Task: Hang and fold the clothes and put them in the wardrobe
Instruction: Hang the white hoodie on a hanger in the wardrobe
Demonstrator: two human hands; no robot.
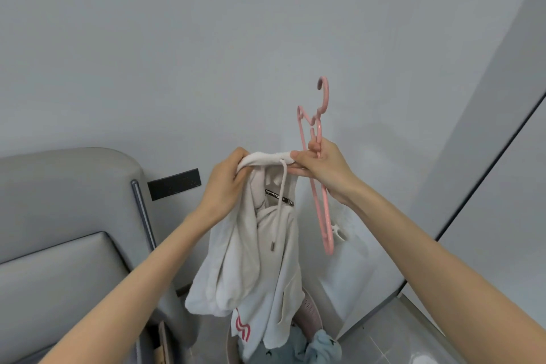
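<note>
Grip of both hands is closed on cloth: the left hand [229,183] clutches one side of the white hoodie [266,260] at the hood edge. The right hand [325,170] pinches the other side while also holding the pink hanger [320,216] upright, likely to spread the neck for it. The garment hangs in the air over a laundry basket [310,313] on the tiled floor [399,343], beside a grey padded headboard [74,186] and a pale wall [206,38].

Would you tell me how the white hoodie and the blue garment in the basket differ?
The hoodie hangs lengthwise, gripped by the left hand and right hand; the blue garment lies crumpled in the basket. The hoodie is off-white; the garment is pale blue. Neither is on the pink hanger yet.
</note>
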